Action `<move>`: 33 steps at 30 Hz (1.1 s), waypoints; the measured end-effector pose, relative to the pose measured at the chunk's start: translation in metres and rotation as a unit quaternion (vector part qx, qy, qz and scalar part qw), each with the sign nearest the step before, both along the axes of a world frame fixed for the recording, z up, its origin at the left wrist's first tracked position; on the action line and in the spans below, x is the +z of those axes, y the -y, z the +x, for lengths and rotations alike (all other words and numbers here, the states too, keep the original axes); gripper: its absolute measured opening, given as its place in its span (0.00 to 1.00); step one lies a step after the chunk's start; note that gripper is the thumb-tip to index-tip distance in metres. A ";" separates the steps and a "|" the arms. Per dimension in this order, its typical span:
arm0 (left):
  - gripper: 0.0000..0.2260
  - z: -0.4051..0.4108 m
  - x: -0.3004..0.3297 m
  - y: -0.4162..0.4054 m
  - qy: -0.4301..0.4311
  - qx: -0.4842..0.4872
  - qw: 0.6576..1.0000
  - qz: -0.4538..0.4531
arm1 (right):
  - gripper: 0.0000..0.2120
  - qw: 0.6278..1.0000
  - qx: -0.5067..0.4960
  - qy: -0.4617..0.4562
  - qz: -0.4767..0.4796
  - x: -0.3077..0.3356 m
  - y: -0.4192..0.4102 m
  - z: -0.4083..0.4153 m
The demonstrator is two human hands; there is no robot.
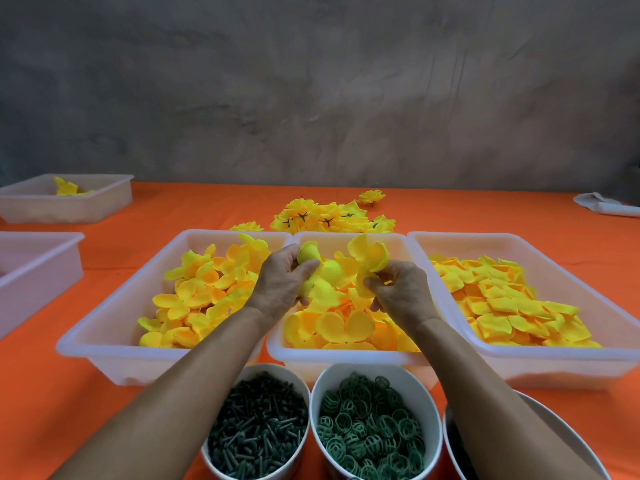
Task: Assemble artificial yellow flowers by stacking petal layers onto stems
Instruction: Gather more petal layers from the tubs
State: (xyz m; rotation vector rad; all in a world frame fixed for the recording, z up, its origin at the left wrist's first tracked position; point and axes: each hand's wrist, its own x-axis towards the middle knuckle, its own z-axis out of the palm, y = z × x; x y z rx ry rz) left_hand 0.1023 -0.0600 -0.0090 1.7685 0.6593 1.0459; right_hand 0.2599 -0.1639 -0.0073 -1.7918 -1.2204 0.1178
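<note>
The left hand (284, 282) curls round a part-built flower (317, 271) over the middle tray (343, 356) while, just beside it, the right hand (398, 289) pinches a loose petal layer (369, 259) — best threaded by its centre hole, petals kept uncrushed.

Table (114, 216): three trays side by side across the middle. Left tray (104, 337), middle tray (346, 356) and right tray (568, 372) each hold loose petals. Behind the middle tray, a heap of finished flowers (329, 218) on the table. Before the trays, nearest the person, a bowl of stems (258, 427), to its right a bowl of ring pieces (372, 431), then a third bowl (554, 420) at the right edge. Far left: two more trays, one (45, 268) before the other (69, 202). Far right, behind: a folded cloth (606, 206).
</note>
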 end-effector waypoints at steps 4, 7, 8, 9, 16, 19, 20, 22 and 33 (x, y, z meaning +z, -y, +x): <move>0.06 0.000 -0.001 -0.001 0.007 0.003 1.000 -0.003 | 0.03 1.000 -0.004 0.018 -0.011 0.000 0.000 0.000; 0.09 -0.001 -0.002 -0.003 0.001 0.005 1.000 0.020 | 0.04 1.000 -0.005 0.008 -0.011 0.002 0.002 0.000; 0.10 -0.001 -0.002 -0.002 0.002 0.006 1.000 0.022 | 0.05 1.000 -0.006 0.003 -0.013 0.002 0.002 0.000; 0.11 -0.001 -0.002 -0.001 0.005 0.004 1.000 0.020 | 0.07 1.000 -0.008 0.000 -0.017 0.003 0.002 0.000; 0.16 0.002 0.001 0.006 -0.042 -0.093 0.995 0.010 | 0.17 0.998 0.000 -0.059 -0.032 0.007 0.003 -0.002; 0.05 0.001 0.000 0.005 -0.070 -0.102 0.992 0.014 | 0.15 0.995 0.009 -0.098 -0.025 0.007 0.004 -0.001; 0.04 0.001 0.000 0.005 -0.073 -0.108 0.991 0.014 | 0.15 0.994 0.007 -0.104 -0.022 0.007 0.004 -0.001; 0.03 0.000 0.000 0.004 -0.064 -0.119 0.991 0.007 | 0.15 0.993 0.001 -0.114 -0.015 0.007 0.004 -0.001; 0.17 -0.001 0.000 0.002 -0.050 -0.102 0.993 -0.006 | 0.16 0.990 0.003 -0.140 0.003 0.009 0.006 0.000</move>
